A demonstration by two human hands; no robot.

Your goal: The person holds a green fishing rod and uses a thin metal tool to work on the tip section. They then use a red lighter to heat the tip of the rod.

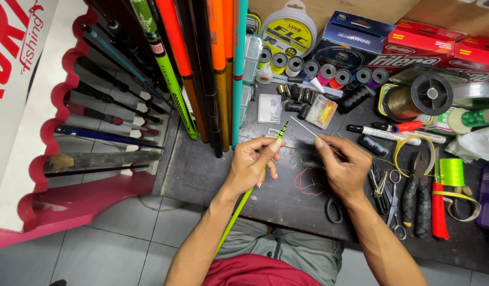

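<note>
My left hand [253, 162] grips a thin yellow-green rod [239, 209] near its dark banded tip [283, 130], which points up and to the right. The rod's lower end runs down past my lap. My right hand [344, 165] pinches a fine white rod tip section [304, 127] between thumb and forefinger; its free end slants up-left toward the green rod's tip. Both hands hover over a dark worktable [202, 169]. A loop of red thread [306, 183] lies on the table between the hands.
Upright fishing rods [202, 69] lean at the table's back left, beside a red rack [69, 106] of rods. Thread spools [318, 69], line boxes [424, 42], a big line spool [420, 95], markers [385, 133], pliers [416, 198], scissors [393, 201] and tape [452, 172] crowd the right side.
</note>
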